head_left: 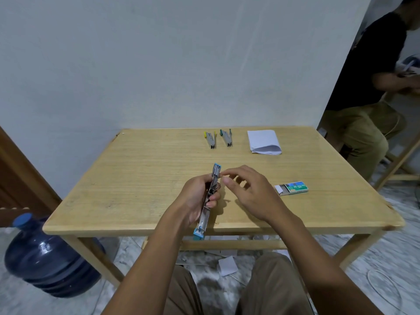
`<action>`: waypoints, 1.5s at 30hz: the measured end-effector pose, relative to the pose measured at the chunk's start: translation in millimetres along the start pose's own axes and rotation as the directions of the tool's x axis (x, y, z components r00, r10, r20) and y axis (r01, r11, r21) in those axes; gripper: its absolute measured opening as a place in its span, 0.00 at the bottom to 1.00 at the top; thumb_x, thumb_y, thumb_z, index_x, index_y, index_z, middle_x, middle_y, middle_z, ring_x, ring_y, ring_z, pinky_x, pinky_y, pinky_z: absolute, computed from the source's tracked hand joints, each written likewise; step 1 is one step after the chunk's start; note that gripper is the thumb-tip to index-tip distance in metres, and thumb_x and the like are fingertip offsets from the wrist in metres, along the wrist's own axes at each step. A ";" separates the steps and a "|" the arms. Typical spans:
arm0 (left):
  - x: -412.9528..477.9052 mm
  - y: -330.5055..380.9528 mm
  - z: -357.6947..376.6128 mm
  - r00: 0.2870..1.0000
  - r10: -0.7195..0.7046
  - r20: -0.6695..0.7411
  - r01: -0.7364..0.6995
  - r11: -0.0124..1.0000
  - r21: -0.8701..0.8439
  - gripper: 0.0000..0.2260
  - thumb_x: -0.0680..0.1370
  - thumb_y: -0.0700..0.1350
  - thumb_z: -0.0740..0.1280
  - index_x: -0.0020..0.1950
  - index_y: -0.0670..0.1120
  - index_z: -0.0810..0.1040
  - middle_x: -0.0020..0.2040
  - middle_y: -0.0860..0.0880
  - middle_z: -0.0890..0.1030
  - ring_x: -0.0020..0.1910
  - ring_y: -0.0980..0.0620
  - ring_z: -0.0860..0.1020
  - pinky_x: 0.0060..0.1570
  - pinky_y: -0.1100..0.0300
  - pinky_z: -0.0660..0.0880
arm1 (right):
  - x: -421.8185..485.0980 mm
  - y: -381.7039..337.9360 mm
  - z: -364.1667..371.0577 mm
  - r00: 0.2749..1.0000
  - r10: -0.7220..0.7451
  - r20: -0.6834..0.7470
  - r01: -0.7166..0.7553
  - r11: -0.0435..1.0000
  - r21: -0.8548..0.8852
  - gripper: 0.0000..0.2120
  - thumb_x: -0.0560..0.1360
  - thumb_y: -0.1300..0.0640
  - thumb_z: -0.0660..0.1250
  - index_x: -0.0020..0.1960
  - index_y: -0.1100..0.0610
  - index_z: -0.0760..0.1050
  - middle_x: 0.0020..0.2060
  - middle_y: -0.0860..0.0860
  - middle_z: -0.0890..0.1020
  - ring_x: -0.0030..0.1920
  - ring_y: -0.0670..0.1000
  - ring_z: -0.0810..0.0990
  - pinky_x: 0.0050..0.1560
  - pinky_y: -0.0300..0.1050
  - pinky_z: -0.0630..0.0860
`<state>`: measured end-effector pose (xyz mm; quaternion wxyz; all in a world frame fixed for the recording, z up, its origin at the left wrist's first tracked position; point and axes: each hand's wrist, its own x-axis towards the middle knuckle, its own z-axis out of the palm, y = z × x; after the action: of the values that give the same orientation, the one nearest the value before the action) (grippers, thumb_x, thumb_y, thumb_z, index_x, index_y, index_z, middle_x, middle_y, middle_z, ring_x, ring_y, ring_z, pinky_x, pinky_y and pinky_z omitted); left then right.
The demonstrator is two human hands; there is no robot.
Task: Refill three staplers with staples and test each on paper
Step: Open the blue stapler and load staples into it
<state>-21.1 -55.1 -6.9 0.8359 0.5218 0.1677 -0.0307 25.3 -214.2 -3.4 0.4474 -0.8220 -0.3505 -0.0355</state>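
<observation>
Forearms come in from the bottom edge, over khaki-trousered knees. Left hand (197,200) is wrapped round the middle of a blue-ended stapler (213,187), thumb side up. The stapler is swung open into one long line, its far blue end over the counter (136,178) and its near blue end hanging past the front edge. Right hand (252,192) sits just beside it, fingers loosely bent, forefinger and thumb tips against the stapler's upper half; whether they pinch anything, cannot tell. To the right, apart from the hands, lies a green-and-white staple box (293,187), flat, its inner tray slid partly out toward the left. Along the far edge of the counter: a yellow-tipped stapler (211,139) and a green-tipped stapler (226,138), side by side, both lying open; right of them a folded stack of white paper (263,142), fold toward the camera. Pale wall behind. On the floor, white paper scraps (227,266) under the counter and a blue water jug (45,253) by the left leg. A second person (363,87) in a dark top is seated at far right.
</observation>
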 end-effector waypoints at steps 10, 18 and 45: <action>0.5 -4.4 -2.2 0.998 0.029 0.049 -0.030 0.999 0.033 0.11 0.83 0.42 0.53 0.52 0.39 0.72 0.28 0.48 0.69 0.24 0.54 0.64 0.20 0.63 0.61 | -2.9 -2.8 20.4 0.989 -0.051 -0.141 0.054 0.998 0.017 0.06 0.75 0.57 0.73 0.51 0.52 0.85 0.43 0.44 0.84 0.44 0.44 0.81 0.44 0.45 0.77; -4.4 -8.7 3.2 0.995 0.063 0.075 -0.067 0.996 0.051 0.10 0.84 0.40 0.52 0.54 0.39 0.72 0.28 0.48 0.69 0.25 0.55 0.64 0.20 0.64 0.59 | 3.8 -0.4 27.4 0.997 0.045 -0.070 -0.055 0.986 -0.159 0.11 0.80 0.51 0.65 0.59 0.49 0.82 0.50 0.44 0.80 0.54 0.45 0.75 0.51 0.44 0.73; 3.3 -13.5 4.5 0.997 0.062 0.043 -0.062 0.998 0.004 0.15 0.83 0.41 0.56 0.61 0.34 0.77 0.33 0.47 0.72 0.26 0.55 0.66 0.21 0.64 0.62 | -5.8 -5.2 37.1 0.994 0.095 -0.060 -0.106 0.970 -0.220 0.18 0.84 0.48 0.56 0.70 0.51 0.73 0.60 0.46 0.74 0.56 0.46 0.76 0.48 0.43 0.74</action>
<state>-19.9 -64.8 -17.8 0.8384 0.5283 0.1333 -0.0167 8.3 -187.3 -24.1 0.3619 -0.8826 -0.2914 -0.0720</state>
